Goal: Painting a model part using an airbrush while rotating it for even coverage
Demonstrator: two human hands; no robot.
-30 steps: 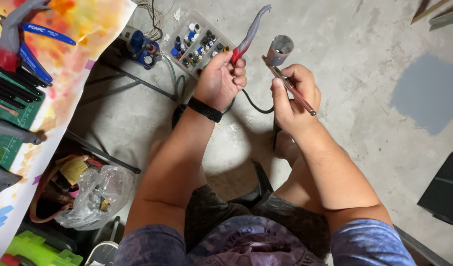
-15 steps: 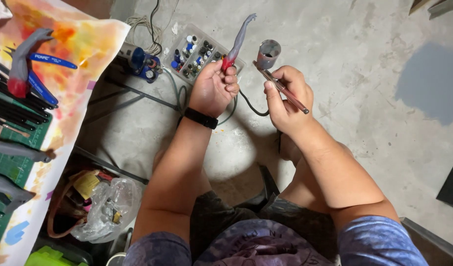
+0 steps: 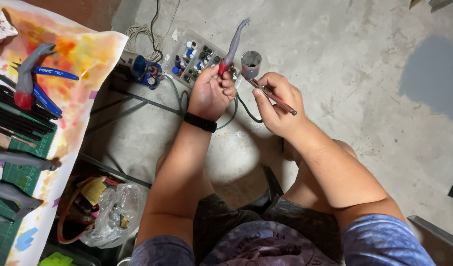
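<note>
- The left hand is closed around the red-tipped base of a slim grey curved model part, which rises upright and slightly tilted above the fingers.
- The right hand is clamped on an airbrush, its grey paint cup standing just beside the grey part, and its rear end poking out past the knuckles.
- A dark hose loops down from the airbrush between the two hands.
- A black wristband sits on the left wrist.
- On the concrete floor beyond the hands lies a clear tray of small paint bottles, with a blue tool beside it.
- At the left, the tabletop is covered with paint-stained paper and carries another grey red-tipped part and blue-handled cutters.
- A crumpled clear plastic bag lies below the tabletop edge.
</note>
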